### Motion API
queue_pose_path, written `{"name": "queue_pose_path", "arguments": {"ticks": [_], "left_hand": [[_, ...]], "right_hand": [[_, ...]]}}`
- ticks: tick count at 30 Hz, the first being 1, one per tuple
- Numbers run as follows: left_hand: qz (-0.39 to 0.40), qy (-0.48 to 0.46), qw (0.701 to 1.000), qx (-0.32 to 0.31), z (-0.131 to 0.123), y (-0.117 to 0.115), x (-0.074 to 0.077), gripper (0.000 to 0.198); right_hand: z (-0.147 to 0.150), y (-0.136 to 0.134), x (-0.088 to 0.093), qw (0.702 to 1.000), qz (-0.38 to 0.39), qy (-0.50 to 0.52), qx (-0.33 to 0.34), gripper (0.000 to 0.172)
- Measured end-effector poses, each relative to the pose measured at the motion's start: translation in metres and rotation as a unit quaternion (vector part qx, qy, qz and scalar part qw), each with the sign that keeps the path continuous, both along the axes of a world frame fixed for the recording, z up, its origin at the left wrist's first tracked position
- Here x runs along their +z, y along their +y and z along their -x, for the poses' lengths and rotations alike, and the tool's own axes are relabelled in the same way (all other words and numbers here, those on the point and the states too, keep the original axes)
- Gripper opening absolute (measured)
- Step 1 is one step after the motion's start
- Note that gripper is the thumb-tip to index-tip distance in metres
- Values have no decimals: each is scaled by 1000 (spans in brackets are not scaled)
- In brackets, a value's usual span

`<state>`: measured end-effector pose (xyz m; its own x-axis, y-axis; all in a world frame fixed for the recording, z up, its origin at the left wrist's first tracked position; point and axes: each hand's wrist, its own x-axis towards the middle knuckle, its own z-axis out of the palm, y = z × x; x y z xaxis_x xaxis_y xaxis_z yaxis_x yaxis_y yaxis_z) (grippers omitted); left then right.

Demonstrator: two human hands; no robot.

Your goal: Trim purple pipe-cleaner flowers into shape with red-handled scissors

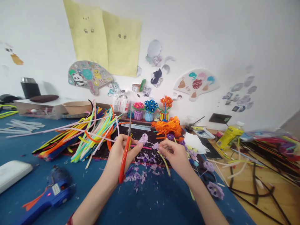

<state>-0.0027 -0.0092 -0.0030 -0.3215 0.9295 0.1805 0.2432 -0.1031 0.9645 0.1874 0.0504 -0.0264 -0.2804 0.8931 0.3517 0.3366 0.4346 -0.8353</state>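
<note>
My left hand [122, 153] is closed round a pair of orange-handled scissors [125, 156], blades pointing up and away from me. My right hand [174, 154] pinches a small purple pipe-cleaner flower [155, 146] with a yellow-green stem hanging below it. Another pale purple flower piece [144, 137] sits between the two hands, just past the left fingers. Purple fluff trimmings [140, 175] lie scattered on the blue mat [150, 203] under my hands.
A heap of coloured pipe cleaners [82, 134] lies to the left. A blue glue gun [50, 195] and a white box [11, 173] lie near left. Orange pipe-cleaner flowers [167, 126], small flower pots [150, 111], a yellow bottle [229, 134] and dark pipe cleaners [257, 175] lie behind and to the right.
</note>
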Motion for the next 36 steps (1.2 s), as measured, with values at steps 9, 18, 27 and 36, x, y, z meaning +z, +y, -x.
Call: {"name": "queue_pose_path", "arguments": {"ticks": [9, 18, 27, 36], "left_hand": [[-37, -38, 999, 3, -1, -1, 5, 32], [7, -123, 992, 6, 1, 3, 2, 29], [50, -132, 989, -39, 0, 0, 6, 27], [29, 80, 996, 7, 2, -3, -2, 26]], "right_hand": [[-3, 2, 0, 999, -21, 16, -20, 14], [-14, 12, -8, 995, -41, -56, -77, 10], [-13, 15, -13, 994, 2, -30, -101, 11], [-12, 12, -11, 997, 48, 42, -50, 17]]}}
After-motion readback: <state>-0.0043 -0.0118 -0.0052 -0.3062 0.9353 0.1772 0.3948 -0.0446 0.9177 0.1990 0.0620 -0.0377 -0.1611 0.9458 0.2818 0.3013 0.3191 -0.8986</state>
